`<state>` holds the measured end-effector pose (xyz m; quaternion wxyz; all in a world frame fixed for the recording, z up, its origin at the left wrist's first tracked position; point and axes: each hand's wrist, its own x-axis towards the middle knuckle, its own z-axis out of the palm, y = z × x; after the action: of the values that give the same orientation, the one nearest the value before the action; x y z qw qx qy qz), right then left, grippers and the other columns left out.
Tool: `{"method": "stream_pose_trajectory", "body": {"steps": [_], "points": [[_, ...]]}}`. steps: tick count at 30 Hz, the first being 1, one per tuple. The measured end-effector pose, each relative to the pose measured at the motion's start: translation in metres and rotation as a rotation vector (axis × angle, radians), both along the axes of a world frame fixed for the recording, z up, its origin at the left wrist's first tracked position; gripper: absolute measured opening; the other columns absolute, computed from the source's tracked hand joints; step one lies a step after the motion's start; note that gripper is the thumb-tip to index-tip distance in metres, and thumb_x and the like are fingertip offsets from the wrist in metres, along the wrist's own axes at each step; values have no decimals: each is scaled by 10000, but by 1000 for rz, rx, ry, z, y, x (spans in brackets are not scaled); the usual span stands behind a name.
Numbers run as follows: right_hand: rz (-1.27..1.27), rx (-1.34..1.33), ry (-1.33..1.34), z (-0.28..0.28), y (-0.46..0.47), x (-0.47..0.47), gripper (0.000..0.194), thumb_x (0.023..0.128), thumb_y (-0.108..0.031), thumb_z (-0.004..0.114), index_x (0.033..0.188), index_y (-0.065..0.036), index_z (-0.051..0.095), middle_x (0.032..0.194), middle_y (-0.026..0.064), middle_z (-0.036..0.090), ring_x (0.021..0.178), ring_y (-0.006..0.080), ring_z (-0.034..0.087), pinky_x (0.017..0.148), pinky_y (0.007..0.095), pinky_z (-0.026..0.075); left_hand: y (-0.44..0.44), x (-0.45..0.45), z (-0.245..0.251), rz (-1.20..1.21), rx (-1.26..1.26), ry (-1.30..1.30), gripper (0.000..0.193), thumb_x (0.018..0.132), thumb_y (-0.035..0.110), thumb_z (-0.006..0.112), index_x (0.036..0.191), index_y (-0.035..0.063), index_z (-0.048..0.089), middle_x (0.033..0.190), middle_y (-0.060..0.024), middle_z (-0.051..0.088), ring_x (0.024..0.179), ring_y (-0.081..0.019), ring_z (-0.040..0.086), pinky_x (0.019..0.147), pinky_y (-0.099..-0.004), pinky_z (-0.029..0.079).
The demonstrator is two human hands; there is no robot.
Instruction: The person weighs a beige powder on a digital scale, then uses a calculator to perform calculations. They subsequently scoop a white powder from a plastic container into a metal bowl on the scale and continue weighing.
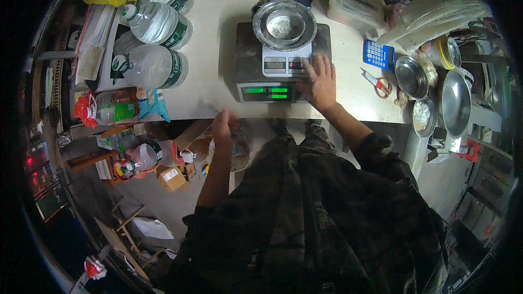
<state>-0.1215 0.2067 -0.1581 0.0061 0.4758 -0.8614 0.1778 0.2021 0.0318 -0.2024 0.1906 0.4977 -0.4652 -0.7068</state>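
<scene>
A small white kitchen scale [275, 72] sits on the dark platform of a larger digital scale [247, 55], whose green displays are lit. On the small scale rests a round metal bowl [261, 34] with white powder [281, 27] inside. My right hand [320, 81] lies over the right side of the small scale, its thumb at the buttons and its fingers spread on the larger platform. At the table's front edge is my left hand [224, 124], blurred, its fingers partly curled; whether it holds anything is unclear.
Large plastic water bottles [153, 67] stand at the left. To the right lie a blue calculator [378, 54], red-handled scissors [382, 85] and metal bowls [455, 104]. A lidded plastic container [355, 4] is at the back right, and cardboard boxes [172, 177] are below the table.
</scene>
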Motion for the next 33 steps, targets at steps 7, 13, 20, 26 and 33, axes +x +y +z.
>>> {"method": "stream_pose_trajectory", "body": {"steps": [7, 13, 20, 26, 33], "points": [[107, 83, 41, 16, -16, 16, 693, 811, -416, 759, 1448, -236, 552, 1604, 260, 262, 1473, 481, 246, 1180, 626, 210, 47, 28, 2, 78, 88, -149, 302, 1029, 318, 567, 902, 56, 647, 795, -40, 641, 652, -122, 588, 573, -277, 458], [67, 234, 80, 25, -28, 22, 640, 842, -448, 727, 1426, -232, 578, 1600, 257, 275, 1491, 462, 219, 1194, 623, 184, 53, 28, 1, 85, 173, -128, 291, 1021, 317, 582, 907, 58, 649, 785, -39, 656, 633, -121, 600, 555, -276, 472], [64, 315, 139, 24, -37, 24, 591, 868, -453, 691, 1398, -207, 600, 1589, 231, 311, 1503, 437, 209, 1201, 612, 173, 48, 25, 11, 62, 159, -60, 324, 1030, 342, 572, 884, 61, 643, 727, -21, 619, 578, -98, 542, 494, -257, 419], [62, 294, 124, 26, -37, 23, 571, 879, -449, 675, 1389, -203, 607, 1588, 230, 316, 1500, 440, 213, 1195, 624, 174, 48, 23, 21, 122, 171, -57, 310, 1031, 319, 574, 885, 54, 640, 719, -17, 603, 563, -91, 519, 490, -261, 414], [113, 94, 81, 32, -21, 31, 513, 878, -364, 701, 1358, -196, 638, 1567, 236, 343, 1464, 463, 273, 1164, 644, 226, 54, 35, 17, 110, 167, -52, 290, 1028, 294, 581, 859, 68, 647, 726, -10, 605, 581, -80, 537, 523, -245, 431]]}}
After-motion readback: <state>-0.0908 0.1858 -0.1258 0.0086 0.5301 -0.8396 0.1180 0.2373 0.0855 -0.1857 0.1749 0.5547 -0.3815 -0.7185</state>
